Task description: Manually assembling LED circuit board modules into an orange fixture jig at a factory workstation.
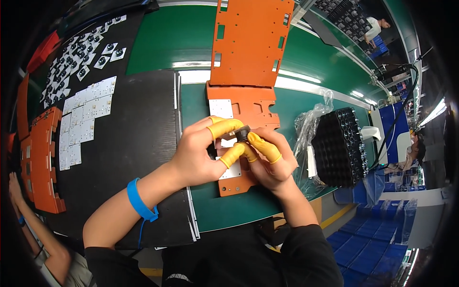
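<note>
Left hand: yellow finger cots on thumb + index; bright blue wrist strap w/ blue cord. Right hand: yellow cots too. Small part betw. fingertips: dark grey/black. Jig plate under hands: orange, w/ white square boards set in it. Second plate further up: same orange, dotted w/ small holes. Worktop: green belt w/ a white stripe. Mat at left: black, fine ribbed pattern. Boards on mat: white, in rows. Tray stack at right: black, grid pattern, in clear plastic bag. Crates lower right: blue. Sleeves: black.
</note>
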{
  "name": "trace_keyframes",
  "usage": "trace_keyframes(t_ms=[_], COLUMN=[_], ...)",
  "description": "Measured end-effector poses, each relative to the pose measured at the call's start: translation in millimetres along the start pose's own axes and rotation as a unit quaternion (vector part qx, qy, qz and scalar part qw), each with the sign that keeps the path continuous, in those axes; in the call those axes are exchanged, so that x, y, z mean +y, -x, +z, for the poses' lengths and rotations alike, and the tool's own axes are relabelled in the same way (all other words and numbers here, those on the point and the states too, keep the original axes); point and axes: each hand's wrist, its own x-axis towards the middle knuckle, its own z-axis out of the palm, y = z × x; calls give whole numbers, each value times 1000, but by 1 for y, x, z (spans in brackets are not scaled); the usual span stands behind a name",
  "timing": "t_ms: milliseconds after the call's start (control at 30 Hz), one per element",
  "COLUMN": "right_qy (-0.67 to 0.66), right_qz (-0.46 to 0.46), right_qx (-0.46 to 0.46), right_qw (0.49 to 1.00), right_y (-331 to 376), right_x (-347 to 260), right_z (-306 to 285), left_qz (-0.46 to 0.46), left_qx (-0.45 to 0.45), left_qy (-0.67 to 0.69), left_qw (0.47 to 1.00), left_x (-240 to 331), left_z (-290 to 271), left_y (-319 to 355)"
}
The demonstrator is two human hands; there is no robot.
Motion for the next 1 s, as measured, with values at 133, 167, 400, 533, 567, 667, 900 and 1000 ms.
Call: trace_keyframes(t_ms=[133, 167, 400, 533, 567, 667, 900, 1000], right_qy=[-18, -46, -480, -525, -524, -487, -239, -256], right_qz=[8, 44, 532, 547, 547, 579, 602, 633], right_qx=[-1, -18, -132, -196, -197, -174, 7, -32], right_qw=[1000, 998, 685, 622, 622, 631, 762, 730], right_y=[-4, -5, -9, -6, -7, -7, 4, 8], right_x=[2, 3, 13, 16, 18, 25, 107, 118], right_z=[0, -1, -18, -22, -23, -27, -49, -43], left_qz=[-12, -6, 287, 371, 387, 359, 251, 225], left_qx=[24, 28, 10, -36, -30, -21, -41, -112], left_qy=[-4, -3, -250, -309, -310, -312, -337, -364], left_qw=[1000, 1000, 925, 875, 868, 880, 906, 897], left_x=[-2, -2, -10, -7, -6, -9, -18, -24], left_z=[1, 2, -7, -7, -6, -5, 1, -3], left_y=[1, 0, -2, 1, 1, 0, 3, 9])
